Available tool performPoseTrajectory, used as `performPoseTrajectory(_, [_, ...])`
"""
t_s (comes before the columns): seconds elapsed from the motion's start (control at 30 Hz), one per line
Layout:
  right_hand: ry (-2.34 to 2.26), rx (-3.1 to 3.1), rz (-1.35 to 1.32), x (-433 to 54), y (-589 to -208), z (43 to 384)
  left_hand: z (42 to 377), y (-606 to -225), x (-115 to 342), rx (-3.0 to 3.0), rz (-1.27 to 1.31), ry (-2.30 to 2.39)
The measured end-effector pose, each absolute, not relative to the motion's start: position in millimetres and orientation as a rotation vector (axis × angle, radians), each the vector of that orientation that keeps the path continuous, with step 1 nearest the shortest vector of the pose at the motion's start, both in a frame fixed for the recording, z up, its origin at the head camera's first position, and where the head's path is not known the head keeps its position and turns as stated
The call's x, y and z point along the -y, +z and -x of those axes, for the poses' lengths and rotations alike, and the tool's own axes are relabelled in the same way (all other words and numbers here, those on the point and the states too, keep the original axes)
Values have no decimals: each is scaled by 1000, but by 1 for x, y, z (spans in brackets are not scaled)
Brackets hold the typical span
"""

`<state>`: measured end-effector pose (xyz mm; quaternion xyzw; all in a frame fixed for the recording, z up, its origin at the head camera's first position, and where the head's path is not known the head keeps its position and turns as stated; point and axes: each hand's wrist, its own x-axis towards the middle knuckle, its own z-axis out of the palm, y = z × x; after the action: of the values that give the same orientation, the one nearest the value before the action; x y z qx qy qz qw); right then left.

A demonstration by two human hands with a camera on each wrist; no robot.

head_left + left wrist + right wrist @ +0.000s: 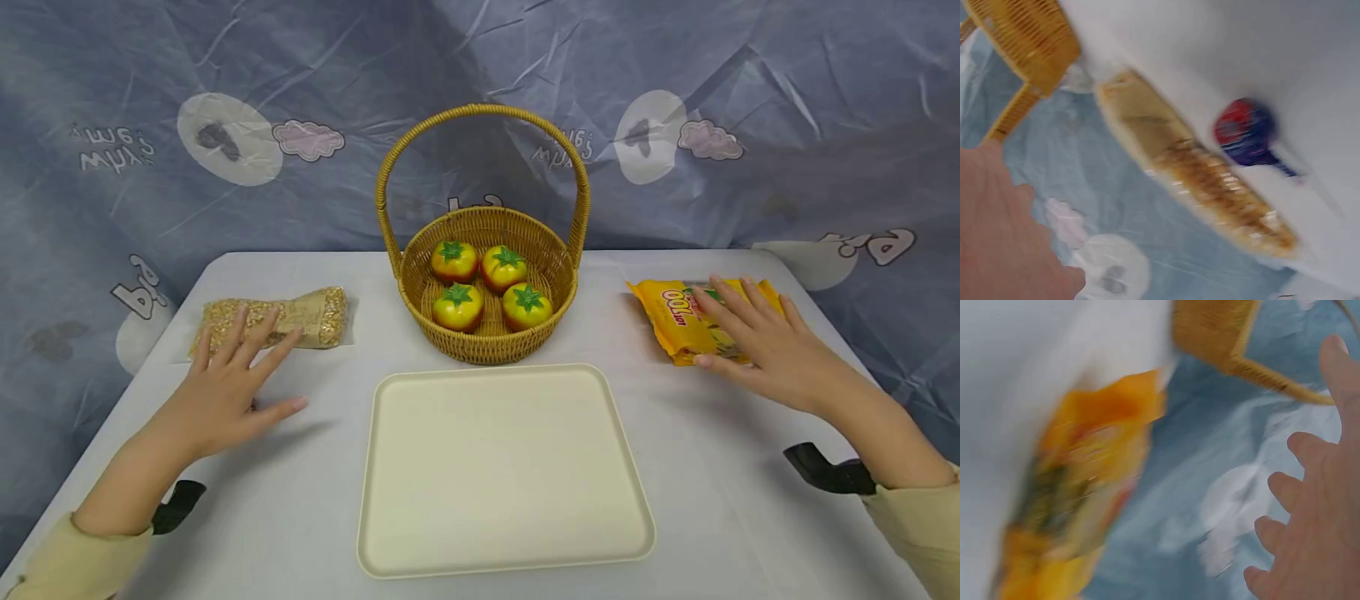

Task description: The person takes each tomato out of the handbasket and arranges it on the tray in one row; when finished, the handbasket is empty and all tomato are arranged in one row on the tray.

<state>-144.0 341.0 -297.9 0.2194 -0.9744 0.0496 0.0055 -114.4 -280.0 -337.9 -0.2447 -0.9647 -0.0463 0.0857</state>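
With fingers spread, my left hand (217,404) hovers over the left of the table, overlapping a clear bag of golden grains (326,317) in the head view. A lollipop (1244,131) in a red and blue wrapper lies beside that bag in the left wrist view; in the head view this hand hides nearly all of it. My right hand (780,358), also spread, is above a yellow snack packet (667,325) and covers part of its front. Neither hand holds anything. The packet looks blurred in the right wrist view.
A wicker basket (487,348) with a tall arched handle stands at the back centre. Inside sit several yellow-red fruits (457,308) with green star-shaped tops. In front of it lies a cream rectangular tray (502,475). A printed grey-blue cloth (337,67) hangs behind the white table.
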Motion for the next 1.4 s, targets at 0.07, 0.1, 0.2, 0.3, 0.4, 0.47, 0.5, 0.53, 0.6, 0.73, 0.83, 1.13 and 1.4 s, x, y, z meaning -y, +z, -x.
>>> performPoseTrajectory(0.07, [179,3016,-737,-329,-286,150,116,-327,276,2868,748,-149])
performPoseTrajectory(0.1, [200,2993,-766,-321,-280,153,116,-321,274,2864,750,-167])
performPoseTrajectory(0.2, [312,2909,-845,-295,-265,164,117,-307,267,2854,747,-257])
performPoseTrajectory(0.3, [523,2835,-878,-263,-259,173,117,-302,257,2844,753,-448])
performPoseTrajectory(0.4, [752,2742,-892,-228,-265,183,118,-312,245,2846,786,-757])
performPoseTrajectory(0.47, [880,2667,-913,-205,-274,190,120,-324,236,2848,813,-972])
performPoseTrajectory(0.5, [933,2626,-929,-193,-279,194,122,-332,232,2853,831,-1068])
performPoseTrajectory(0.53, [982,2586,-945,-181,-285,198,123,-339,229,2858,856,-1146])
performPoseTrajectory(0.6, [1096,2529,-965,-159,-295,205,125,-353,225,2883,931,-1245])
performPoseTrajectory(0.73, [1356,2493,-988,-126,-313,216,127,-375,222,2985,1105,-1285])
performPoseTrajectory(0.83, [1539,2507,-991,-109,-321,222,126,-385,221,3049,1181,-1245])
performPoseTrajectory(1.13, [1629,2611,-1068,-93,-322,231,122,-397,215,3097,1247,-951])
performPoseTrajectory(1.4, [1255,2854,-1120,-88,-327,241,122,-397,216,3125,1192,-963])
